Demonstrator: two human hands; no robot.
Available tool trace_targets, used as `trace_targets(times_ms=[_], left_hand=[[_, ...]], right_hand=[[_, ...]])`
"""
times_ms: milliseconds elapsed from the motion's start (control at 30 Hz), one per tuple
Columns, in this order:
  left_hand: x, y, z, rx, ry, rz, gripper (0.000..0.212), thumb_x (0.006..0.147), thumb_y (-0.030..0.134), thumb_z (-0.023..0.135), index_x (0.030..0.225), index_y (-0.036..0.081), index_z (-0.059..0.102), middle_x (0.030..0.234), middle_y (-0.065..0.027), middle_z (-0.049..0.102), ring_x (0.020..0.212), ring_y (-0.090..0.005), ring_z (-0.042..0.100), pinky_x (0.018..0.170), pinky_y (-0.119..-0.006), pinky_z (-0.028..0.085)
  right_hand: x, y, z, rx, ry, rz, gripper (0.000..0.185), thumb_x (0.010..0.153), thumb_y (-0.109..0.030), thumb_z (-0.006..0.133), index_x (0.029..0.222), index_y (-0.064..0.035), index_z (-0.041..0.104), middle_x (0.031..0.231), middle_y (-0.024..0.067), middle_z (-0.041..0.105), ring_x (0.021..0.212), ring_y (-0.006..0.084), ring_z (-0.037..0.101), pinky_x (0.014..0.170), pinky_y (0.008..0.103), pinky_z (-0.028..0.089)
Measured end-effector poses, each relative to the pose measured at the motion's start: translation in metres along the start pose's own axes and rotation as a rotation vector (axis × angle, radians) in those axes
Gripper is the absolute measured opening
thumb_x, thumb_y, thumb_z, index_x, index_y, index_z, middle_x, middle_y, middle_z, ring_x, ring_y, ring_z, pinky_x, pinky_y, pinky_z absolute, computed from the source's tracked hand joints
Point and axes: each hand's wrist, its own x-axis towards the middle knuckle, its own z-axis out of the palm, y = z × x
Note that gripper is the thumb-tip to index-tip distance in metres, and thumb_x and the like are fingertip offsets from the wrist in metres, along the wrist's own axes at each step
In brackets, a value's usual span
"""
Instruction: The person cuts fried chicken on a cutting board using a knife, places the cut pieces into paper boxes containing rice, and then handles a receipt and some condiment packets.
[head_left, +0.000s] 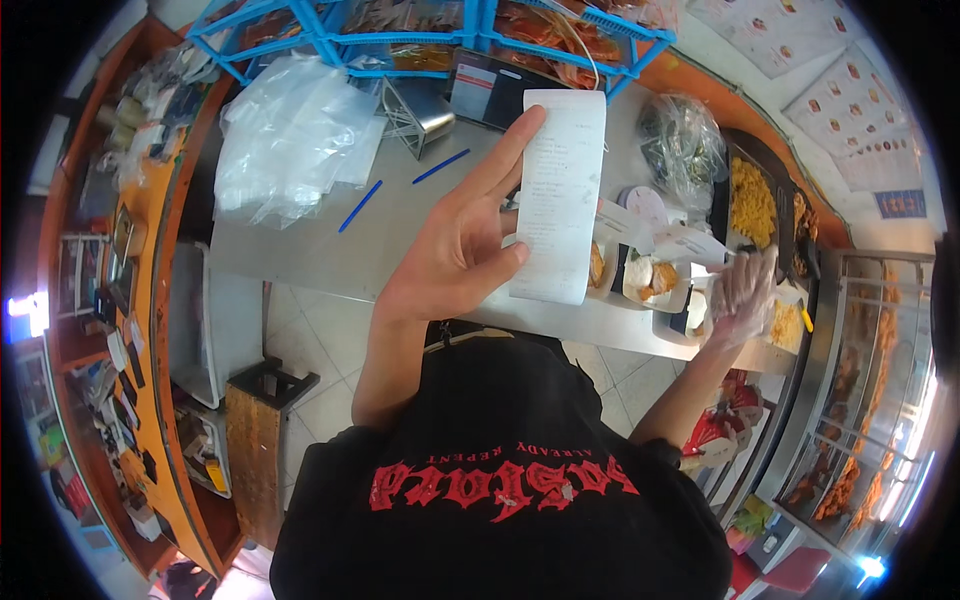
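Observation:
My left hand (469, 244) grips a long white paper receipt (559, 195) bearing printed writing, raised above the steel counter (300, 251). In a clear plastic glove, my right hand (742, 292) is over the counter's right end. Beside it are open paper food boxes (666, 300) with a white food and fried pieces (662, 279) in them. White paper flaps or slips (690, 247) reach towards the gloved fingers; whether they hold one is unclear. The receipt and my left hand hide part of the boxes. Just past my right hand lies pale shredded food (786, 324).
Clear plastic bags (292, 139) and two blue pens (360, 206) lie on the counter's left. Behind are a tablet (491, 90), a metal holder (420, 116) and blue racks (472, 37). Yellow rice (752, 202), bagged greens (681, 150) and a glass display case (862, 390) stand right.

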Motion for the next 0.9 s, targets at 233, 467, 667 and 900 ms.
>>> trace_targets(times_ms=[233, 467, 667, 900], left_hand=[[-0.009, 0.005, -0.007, 0.054, 0.151, 0.002, 0.093, 0.079, -0.015, 0.049, 0.161, -0.003, 0.008, 0.166, -0.0242, 0.020, 0.141, -0.0381, 0.046, 0.115, -0.045, 0.038], [-0.024, -0.014, -0.006, 0.084, 0.432, -0.022, 0.097, 0.076, -0.009, 0.054, 0.161, -0.005, 0.007, 0.161, -0.0278, 0.027, 0.139, -0.0438, 0.047, 0.115, -0.050, 0.039], [-0.024, -0.031, 0.002, 0.080, 0.575, -0.037, 0.095, 0.075, -0.017, 0.046, 0.161, -0.004, 0.008, 0.162, -0.0267, 0.027, 0.139, -0.0440, 0.047, 0.116, -0.050, 0.039], [-0.018, -0.060, 0.015, 0.081, 0.804, -0.087, 0.095, 0.073, -0.024, 0.036, 0.162, 0.000, 0.016, 0.166, -0.0224, 0.023, 0.138, -0.0386, 0.051, 0.114, -0.041, 0.042]], right_hand=[[0.137, 0.030, 0.052, -1.225, -0.047, 0.380, 0.025, 0.096, -0.023, 0.063, 0.119, -0.0124, 0.067, 0.119, 0.0029, 0.067, 0.063, 0.0081, 0.060, 0.047, 0.0229, 0.038], [0.333, 0.149, -0.061, -1.450, -0.414, 0.348, 0.036, 0.094, -0.015, 0.064, 0.128, -0.0050, 0.061, 0.126, 0.0090, 0.066, 0.088, 0.0251, 0.074, 0.068, 0.0328, 0.059], [0.481, 0.202, -0.174, -1.059, -0.406, 0.271, 0.036, 0.095, -0.028, 0.066, 0.125, -0.0086, 0.059, 0.110, 0.0108, 0.068, 0.079, 0.0209, 0.069, 0.065, 0.0328, 0.054], [0.538, 0.279, -0.162, -1.112, -0.211, 0.083, 0.034, 0.095, -0.027, 0.066, 0.121, -0.0054, 0.062, 0.107, 0.0112, 0.069, 0.083, 0.0197, 0.067, 0.070, 0.0325, 0.054]])
